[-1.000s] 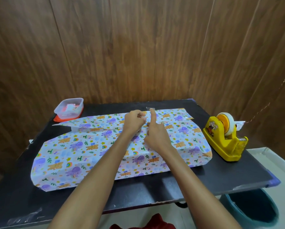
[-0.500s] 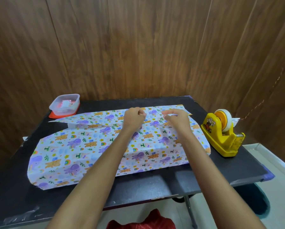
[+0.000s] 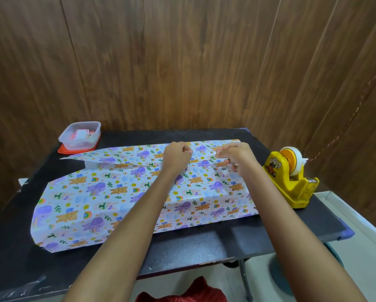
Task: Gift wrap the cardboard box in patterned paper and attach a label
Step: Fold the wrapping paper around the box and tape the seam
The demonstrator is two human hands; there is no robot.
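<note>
Just beside the patterned paper (image 3: 121, 199), a yellow tape dispenser (image 3: 291, 177)

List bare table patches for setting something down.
Free: near strip of table between patterned paper and front edge, crossed by forearms; far strip behind the paper, right of the plastic container. Crowded: right side by yellow tape dispenser; centre, where left hand and right hand work.

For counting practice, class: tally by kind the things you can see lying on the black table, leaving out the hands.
Wrapping paper sheet: 1
Tape dispenser: 1
Clear plastic container: 1
Red lid: 1
Total: 4
</note>
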